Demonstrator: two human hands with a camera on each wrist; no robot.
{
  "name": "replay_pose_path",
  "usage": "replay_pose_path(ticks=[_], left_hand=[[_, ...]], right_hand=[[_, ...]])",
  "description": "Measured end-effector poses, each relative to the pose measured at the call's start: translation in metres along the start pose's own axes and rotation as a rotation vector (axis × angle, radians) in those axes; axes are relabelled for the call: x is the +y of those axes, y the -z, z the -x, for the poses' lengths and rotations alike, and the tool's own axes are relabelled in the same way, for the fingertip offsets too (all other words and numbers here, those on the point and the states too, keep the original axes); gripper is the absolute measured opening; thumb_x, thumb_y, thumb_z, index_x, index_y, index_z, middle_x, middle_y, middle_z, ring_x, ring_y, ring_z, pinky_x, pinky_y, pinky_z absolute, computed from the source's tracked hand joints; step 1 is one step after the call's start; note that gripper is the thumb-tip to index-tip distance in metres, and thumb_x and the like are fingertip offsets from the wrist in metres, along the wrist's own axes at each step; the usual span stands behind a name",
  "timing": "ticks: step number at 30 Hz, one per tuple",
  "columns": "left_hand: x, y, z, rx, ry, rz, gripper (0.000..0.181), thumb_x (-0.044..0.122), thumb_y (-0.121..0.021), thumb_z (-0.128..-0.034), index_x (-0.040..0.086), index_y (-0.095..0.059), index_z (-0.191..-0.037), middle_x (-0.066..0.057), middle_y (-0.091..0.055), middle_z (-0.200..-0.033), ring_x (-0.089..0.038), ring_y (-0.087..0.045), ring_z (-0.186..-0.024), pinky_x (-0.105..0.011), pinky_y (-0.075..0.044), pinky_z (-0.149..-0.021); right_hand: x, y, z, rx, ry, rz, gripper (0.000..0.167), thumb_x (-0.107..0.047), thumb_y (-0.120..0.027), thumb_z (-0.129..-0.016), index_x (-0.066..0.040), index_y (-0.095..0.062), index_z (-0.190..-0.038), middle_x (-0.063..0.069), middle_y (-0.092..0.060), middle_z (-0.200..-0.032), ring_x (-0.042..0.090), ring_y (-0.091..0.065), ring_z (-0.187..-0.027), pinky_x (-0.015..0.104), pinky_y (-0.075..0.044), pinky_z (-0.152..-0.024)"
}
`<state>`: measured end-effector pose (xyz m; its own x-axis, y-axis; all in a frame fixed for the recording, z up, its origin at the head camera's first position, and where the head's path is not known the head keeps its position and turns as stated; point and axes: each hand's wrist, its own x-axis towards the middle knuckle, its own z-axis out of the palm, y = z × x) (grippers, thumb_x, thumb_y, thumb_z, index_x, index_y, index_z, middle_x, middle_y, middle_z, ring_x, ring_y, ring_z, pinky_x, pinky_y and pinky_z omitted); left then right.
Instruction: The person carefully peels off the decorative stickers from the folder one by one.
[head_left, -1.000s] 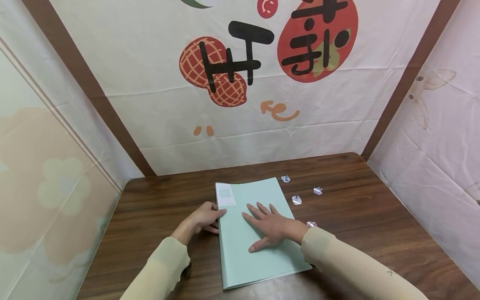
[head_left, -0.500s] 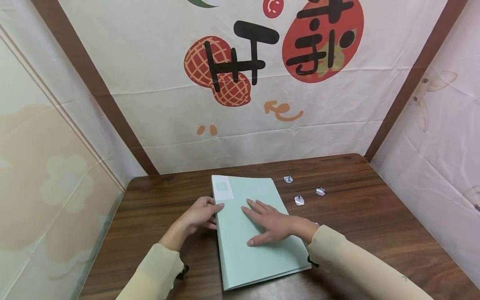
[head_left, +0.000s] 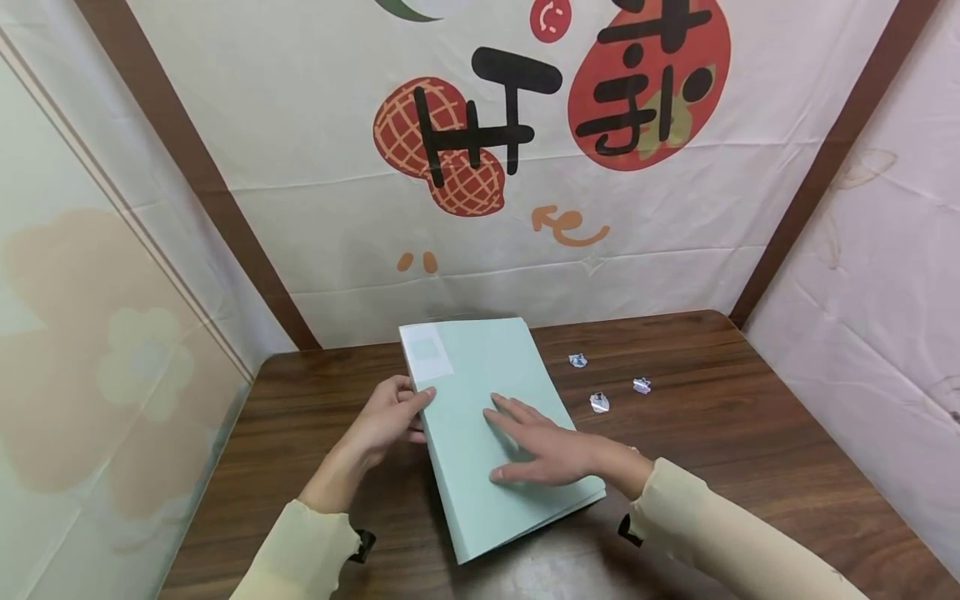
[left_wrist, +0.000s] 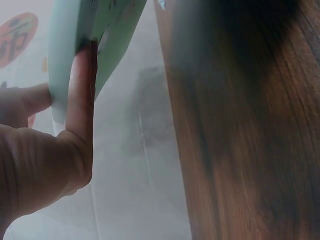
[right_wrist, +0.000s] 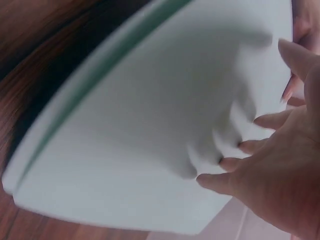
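A pale mint-green file folder (head_left: pixel 495 433) with a white label (head_left: pixel 429 353) at its upper left is tilted, its spine side raised off the table. My left hand (head_left: pixel 382 417) grips the spine edge, thumb on the cover and fingers underneath. In the left wrist view, a finger (left_wrist: pixel 81 95) reaches beneath the folder (left_wrist: pixel 59 65). Over the cover, my right hand (head_left: pixel 543 450) is spread with straight fingers. The right wrist view has its fingertips (right_wrist: pixel 204 181) at the folder's surface (right_wrist: pixel 115 145), casting shadows; whether all of them touch, I cannot tell.
Several small shiny stickers or scraps lie right of the folder, among them one near the back (head_left: pixel 577 360), one closer (head_left: pixel 599 402) and one farther right (head_left: pixel 641 385). The brown wooden table (head_left: pixel 720 433) meets a printed fabric wall (head_left: pixel 337 242) at the back.
The folder has risen off the table at its spine side and shifted left and away from me. My left hand moved up and left with it; my right hand stays over the cover.
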<state>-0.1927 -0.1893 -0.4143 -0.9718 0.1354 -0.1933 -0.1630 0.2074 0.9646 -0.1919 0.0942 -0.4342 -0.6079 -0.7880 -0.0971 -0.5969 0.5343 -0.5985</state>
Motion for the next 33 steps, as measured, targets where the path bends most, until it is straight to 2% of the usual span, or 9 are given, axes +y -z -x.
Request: replay_pose_path(ticks=[7, 11, 19, 28, 33], left_hand=[[0.007, -0.005, 0.004, 0.066, -0.028, 0.037, 0.042, 0.018, -0.055, -0.1074, -0.010, -0.041, -0.135, -0.022, -0.070, -0.107, -0.019, -0.070, -0.074, -0.034, -0.062, -0.067], [0.010, -0.009, 0.005, 0.107, -0.034, 0.059, 0.042, 0.017, -0.055, -0.1072, -0.011, -0.040, -0.135, -0.021, -0.070, -0.104, -0.017, -0.069, -0.071, -0.032, -0.061, -0.065], [0.018, -0.013, 0.014, 0.155, -0.059, 0.069, 0.044, 0.020, -0.055, -0.1072, -0.009, -0.040, -0.137, -0.023, -0.069, -0.108, -0.016, -0.070, -0.071, -0.030, -0.061, -0.064], [0.027, -0.023, 0.026, 0.179, -0.136, 0.108, 0.040, 0.017, -0.053, -0.1082, -0.008, -0.038, -0.137, -0.030, -0.066, -0.117, -0.024, -0.075, -0.085, -0.035, -0.062, -0.071], [0.029, -0.029, 0.029, 0.180, -0.151, 0.133, 0.037, 0.013, -0.051, -0.1084, -0.008, -0.037, -0.136, -0.031, -0.065, -0.118, -0.022, -0.074, -0.082, -0.033, -0.062, -0.069]], right_hand=[[-0.028, -0.007, 0.004, 0.037, -0.006, 0.042, 0.091, -0.056, -0.058, -0.100, -0.004, -0.018, -0.164, 0.013, -0.001, -0.172, 0.037, -0.003, -0.157, 0.055, -0.014, -0.124], [-0.043, -0.017, 0.004, 0.072, -0.042, 0.056, 0.096, -0.059, -0.059, -0.098, -0.002, -0.017, -0.163, 0.014, -0.001, -0.172, 0.037, -0.002, -0.157, 0.057, -0.017, -0.123], [-0.070, -0.038, 0.000, 0.213, -0.112, 0.081, 0.102, -0.054, -0.066, -0.094, 0.003, -0.016, -0.162, 0.023, -0.004, -0.170, 0.042, -0.006, -0.156, 0.064, -0.022, -0.119], [-0.073, -0.044, -0.001, 0.276, -0.149, 0.164, 0.101, -0.038, -0.069, -0.090, 0.001, -0.012, -0.163, 0.018, -0.001, -0.171, 0.039, -0.006, -0.157, 0.063, -0.024, -0.119], [-0.072, -0.045, -0.002, 0.275, -0.152, 0.217, 0.101, -0.030, -0.069, -0.088, 0.001, -0.008, -0.163, 0.017, 0.004, -0.171, 0.040, -0.004, -0.157, 0.064, -0.024, -0.118]])
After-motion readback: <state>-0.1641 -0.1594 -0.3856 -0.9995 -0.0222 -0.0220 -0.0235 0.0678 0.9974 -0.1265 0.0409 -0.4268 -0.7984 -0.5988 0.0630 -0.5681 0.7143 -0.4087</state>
